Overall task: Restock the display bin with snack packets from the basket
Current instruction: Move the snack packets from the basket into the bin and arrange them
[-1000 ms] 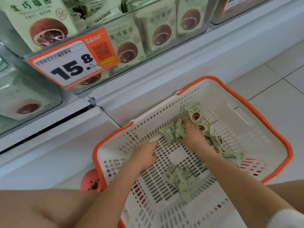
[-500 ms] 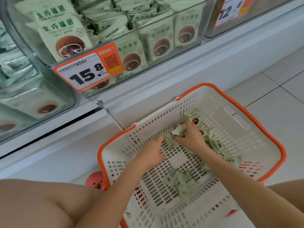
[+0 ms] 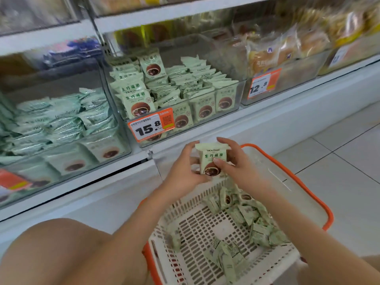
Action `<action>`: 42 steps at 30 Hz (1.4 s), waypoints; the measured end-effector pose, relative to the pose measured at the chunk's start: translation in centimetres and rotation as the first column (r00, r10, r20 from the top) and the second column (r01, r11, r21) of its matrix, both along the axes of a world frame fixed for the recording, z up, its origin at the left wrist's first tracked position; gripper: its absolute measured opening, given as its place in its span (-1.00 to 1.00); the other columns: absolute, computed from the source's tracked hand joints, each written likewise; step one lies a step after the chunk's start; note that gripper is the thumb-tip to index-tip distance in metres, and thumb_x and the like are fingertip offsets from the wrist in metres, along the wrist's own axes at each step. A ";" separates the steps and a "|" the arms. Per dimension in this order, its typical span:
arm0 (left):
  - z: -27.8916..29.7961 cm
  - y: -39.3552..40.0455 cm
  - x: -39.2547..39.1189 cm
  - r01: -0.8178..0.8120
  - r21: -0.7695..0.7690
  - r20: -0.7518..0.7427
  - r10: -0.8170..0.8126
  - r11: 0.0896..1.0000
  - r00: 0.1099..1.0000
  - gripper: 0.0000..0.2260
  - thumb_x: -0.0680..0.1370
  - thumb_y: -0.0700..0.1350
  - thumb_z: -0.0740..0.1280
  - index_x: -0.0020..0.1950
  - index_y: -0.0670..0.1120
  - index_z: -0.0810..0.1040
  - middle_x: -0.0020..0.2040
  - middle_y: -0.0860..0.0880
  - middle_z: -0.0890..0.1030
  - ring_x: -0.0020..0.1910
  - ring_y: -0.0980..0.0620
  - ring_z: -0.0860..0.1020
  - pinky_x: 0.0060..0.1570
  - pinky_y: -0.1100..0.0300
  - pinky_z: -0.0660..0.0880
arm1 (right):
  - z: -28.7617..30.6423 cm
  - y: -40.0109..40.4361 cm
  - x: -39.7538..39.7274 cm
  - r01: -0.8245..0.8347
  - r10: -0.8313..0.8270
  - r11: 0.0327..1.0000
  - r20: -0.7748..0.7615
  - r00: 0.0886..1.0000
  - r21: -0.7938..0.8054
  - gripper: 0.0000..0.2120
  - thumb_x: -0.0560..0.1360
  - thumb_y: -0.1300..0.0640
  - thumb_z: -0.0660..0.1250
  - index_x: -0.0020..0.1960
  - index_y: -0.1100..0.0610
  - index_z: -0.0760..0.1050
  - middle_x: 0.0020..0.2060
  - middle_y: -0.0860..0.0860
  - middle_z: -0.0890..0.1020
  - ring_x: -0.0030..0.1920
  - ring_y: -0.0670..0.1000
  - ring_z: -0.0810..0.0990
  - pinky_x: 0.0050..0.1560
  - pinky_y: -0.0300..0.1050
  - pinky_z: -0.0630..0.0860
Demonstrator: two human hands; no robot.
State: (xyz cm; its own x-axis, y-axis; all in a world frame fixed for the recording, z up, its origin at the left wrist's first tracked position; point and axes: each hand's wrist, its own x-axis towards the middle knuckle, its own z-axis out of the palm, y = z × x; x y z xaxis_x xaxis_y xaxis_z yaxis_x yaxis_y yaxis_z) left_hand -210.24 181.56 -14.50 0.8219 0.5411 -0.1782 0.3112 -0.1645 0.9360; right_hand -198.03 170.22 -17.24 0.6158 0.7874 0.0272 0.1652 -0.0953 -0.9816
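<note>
Both the left hand (image 3: 183,173) and right hand (image 3: 236,167) pinch a small stack of snack packets (image 3: 211,159) above the basket (image 3: 320,204) (far rim); loosely squeezed, one could slip before reaching the display bin (image 3: 236,95).

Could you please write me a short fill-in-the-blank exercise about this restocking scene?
1. Both hands, left hand and right hand, hold a stack of pale green snack packets above the white slotted plastic basket, whose rim is coloured ____.
2. The orange price tag on the clear plastic display bin reads ____.
3. The packets left in the basket lie ____, not stacked.

Missing words: orange; 15.8; loose
</note>
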 end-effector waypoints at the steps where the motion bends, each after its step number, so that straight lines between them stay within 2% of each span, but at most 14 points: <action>1: 1.4 0.2 -0.1 0.013 0.011 0.016 -0.013 1.000 1.000 -0.24 0.37 -0.37 0.49 0.39 0.11 0.22 0.09 -0.02 0.57 -0.11 0.05 0.66 -0.21 0.25 0.59 | 1.3 0.0 0.1 -0.009 0.009 1.000 0.004 1.000 0.023 -0.53 0.51 0.21 0.35 0.35 -0.06 0.32 -0.05 0.03 0.63 -0.03 -0.03 0.62 -0.10 -0.25 0.56; 4: 5.3 1.3 -0.1 0.030 0.111 0.094 -0.041 0.993 0.995 -0.26 0.38 -0.33 0.50 0.43 0.01 0.23 0.10 -0.03 0.57 -0.11 0.07 0.65 -0.12 0.19 0.59 | 4.9 1.0 0.8 0.003 -0.005 0.995 0.023 1.000 0.101 -0.60 0.48 0.25 0.39 0.22 -0.08 0.40 -0.07 0.10 0.67 -0.04 0.06 0.61 -0.02 -0.05 0.56; 7: 8.8 3.2 -0.4 -0.058 0.427 0.133 0.001 0.902 0.991 -0.39 0.42 -0.07 0.49 0.39 0.03 0.28 0.05 0.07 0.61 -0.02 0.13 0.59 -0.02 0.20 0.52 | 8.4 3.1 2.3 0.061 -0.072 0.993 0.107 0.992 0.105 -0.70 0.44 0.14 0.45 0.12 0.08 0.46 -0.02 0.34 0.58 0.01 0.30 0.56 0.06 0.10 0.48; 9: 10.4 4.7 -0.8 -0.161 0.673 0.128 0.101 0.722 0.987 -0.50 0.47 0.08 0.40 0.36 0.07 0.32 0.08 0.11 0.60 0.03 0.11 0.55 0.03 0.14 0.50 | 10.7 4.9 3.8 0.095 -0.118 0.988 0.195 0.974 0.123 -0.61 0.38 0.02 0.47 0.06 0.23 0.45 0.00 0.38 0.55 0.05 0.34 0.53 0.09 0.18 0.52; 11: 10.2 6.6 -0.8 -0.211 0.846 0.140 0.178 0.490 0.974 -0.58 0.52 0.08 0.32 0.34 0.00 0.39 0.21 0.04 0.56 0.21 0.02 0.48 0.24 0.05 0.41 | 12.9 7.1 4.9 0.114 -0.151 0.981 0.245 0.958 0.160 -0.71 0.42 0.08 0.46 0.06 0.16 0.49 0.01 0.20 0.65 0.05 0.16 0.61 0.03 0.04 0.59; 12: 9.6 7.4 -0.5 -0.174 0.903 0.109 0.181 0.393 0.977 -0.61 0.54 0.06 0.30 0.33 -0.03 0.42 0.28 -0.01 0.53 0.34 -0.02 0.39 0.39 0.01 0.24 | 13.5 8.4 5.6 0.129 -0.174 0.976 0.268 0.948 0.178 -0.76 0.44 0.13 0.44 0.07 0.10 0.50 0.02 0.09 0.67 0.05 0.06 0.63 0.03 -0.04 0.59; 14: 8.0 8.6 0.0 -0.057 0.968 0.020 0.153 0.243 0.988 -0.65 0.54 0.05 0.29 0.27 -0.06 0.49 0.33 -0.04 0.50 0.47 -0.04 0.25 0.48 -0.05 -0.13 | 14.2 11.8 7.0 0.127 -0.186 0.974 0.339 0.922 0.189 -0.75 0.44 0.12 0.45 0.09 0.06 0.51 0.00 -0.01 0.66 0.05 -0.03 0.62 0.09 -0.08 0.56; 15: 7.5 9.1 0.0 -0.034 0.982 0.008 0.141 0.186 0.990 -0.69 0.50 0.05 0.33 0.18 -0.07 0.56 0.28 -0.04 0.55 0.46 -0.05 0.28 0.47 -0.08 -0.16 | 14.5 14.1 7.6 0.110 -0.164 0.981 0.378 0.911 0.161 -0.73 0.43 0.11 0.46 0.10 0.07 0.50 -0.04 -0.05 0.65 0.02 -0.07 0.61 0.08 -0.15 0.55; 17: 7.0 9.9 0.2 -0.034 0.993 0.022 0.105 0.113 0.994 -0.74 0.41 0.04 0.43 0.01 -0.07 0.63 0.12 -0.05 0.64 0.37 -0.08 0.42 0.44 -0.16 -0.02 | 14.8 18.1 8.3 0.086 -0.117 0.992 0.433 0.894 0.090 -0.65 0.41 0.09 0.48 0.11 0.14 0.45 -0.08 -0.06 0.62 -0.06 -0.10 0.59 -0.05 -0.32 0.50; 20: 6.8 11.1 0.3 -0.050 0.996 0.046 0.053 0.071 0.998 -0.76 0.33 0.02 0.52 -0.09 -0.06 0.64 0.04 -0.05 0.67 0.31 -0.10 0.47 0.41 -0.21 0.06 | 14.9 23.0 8.3 0.058 -0.067 0.998 0.433 0.899 0.035 -0.47 0.40 0.07 0.49 0.28 0.22 0.39 0.05 0.02 0.56 0.05 -0.02 0.54 -0.08 -0.28 0.48; 23: 6.7 11.9 0.4 -0.044 0.998 0.043 0.040 0.036 0.998 -0.75 0.30 0.01 0.55 -0.12 -0.06 0.64 0.01 -0.04 0.67 0.30 -0.09 0.49 0.42 -0.24 0.11 | 13.8 26.1 8.3 -0.005 0.013 1.000 0.472 0.881 -0.018 -0.39 0.40 0.09 0.49 0.34 0.26 0.34 0.05 0.08 0.52 0.10 0.00 0.51 0.04 -0.24 0.43; 29: 6.1 12.2 0.5 -0.040 0.999 0.039 0.027 0.024 0.999 -0.76 0.36 -0.02 0.51 -0.05 -0.09 0.63 0.02 -0.05 0.67 0.30 -0.08 0.49 0.41 -0.16 0.02 | 12.0 26.9 8.6 0.055 -0.045 0.998 0.445 0.894 -0.008 -0.30 0.40 0.04 0.48 0.42 0.09 0.22 -0.04 0.05 0.51 0.01 -0.02 0.49 0.05 -0.16 0.41; 38: 5.9 12.2 0.1 -0.031 0.999 0.033 0.049 -0.035 0.998 -0.75 0.37 -0.04 0.50 -0.03 -0.12 0.61 0.03 -0.08 0.66 0.31 -0.09 0.47 0.39 -0.15 0.05 | 11.9 26.1 7.8 0.042 -0.035 0.999 0.451 0.892 -0.006 -0.28 0.40 0.04 0.49 0.42 0.07 0.19 -0.11 -0.11 0.43 -0.03 0.01 0.51 0.03 -0.06 0.48; 42: 5.8 12.0 0.0 -0.069 0.997 0.070 0.024 -0.043 0.997 -0.76 0.39 -0.10 0.48 0.02 -0.13 0.62 0.07 -0.09 0.65 0.31 -0.10 0.47 0.41 -0.13 0.05 | 12.3 25.4 7.3 0.063 -0.044 0.998 0.474 0.879 -0.025 -0.31 0.40 0.03 0.48 0.41 0.09 0.22 0.05 -0.03 0.44 0.06 0.03 0.52 0.09 -0.02 0.51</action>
State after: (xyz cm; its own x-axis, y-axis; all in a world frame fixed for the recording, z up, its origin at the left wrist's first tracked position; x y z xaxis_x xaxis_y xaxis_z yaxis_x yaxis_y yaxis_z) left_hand -210.27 193.54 -8.68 0.7775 0.1749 0.6040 0.3473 -0.9202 -0.1806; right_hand -190.73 195.66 -4.94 0.5787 0.7598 0.2964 0.6024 -0.1532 -0.7834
